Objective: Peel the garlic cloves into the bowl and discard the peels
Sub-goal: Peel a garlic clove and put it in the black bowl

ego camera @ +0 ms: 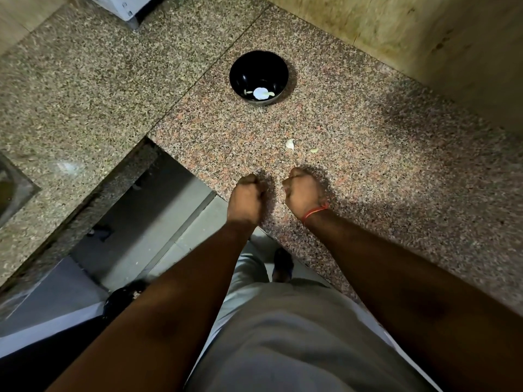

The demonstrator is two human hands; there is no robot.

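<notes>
Hands hover side by side over the near edge of the granite counter (368, 193): left hand (247, 195) and right hand (301, 190) both have fingers curled under, but whether they pinch anything cannot be told. Beyond them lie a garlic clove (290, 144) and a peel scrap (313, 150). Farther back stands the black bowl (240, 66), holding pale garlic pieces (260, 93).

A round black bowl (258, 77) sits on the speckled stone counter (368, 171), far from the person. Pale garlic pieces (261, 93) lie in it. Nearer lie a white peel scrap (290, 144) and a small clove (313, 150) just right of it. The left hand (246, 198) and right hand (303, 192) are side by side, nearest.
</notes>
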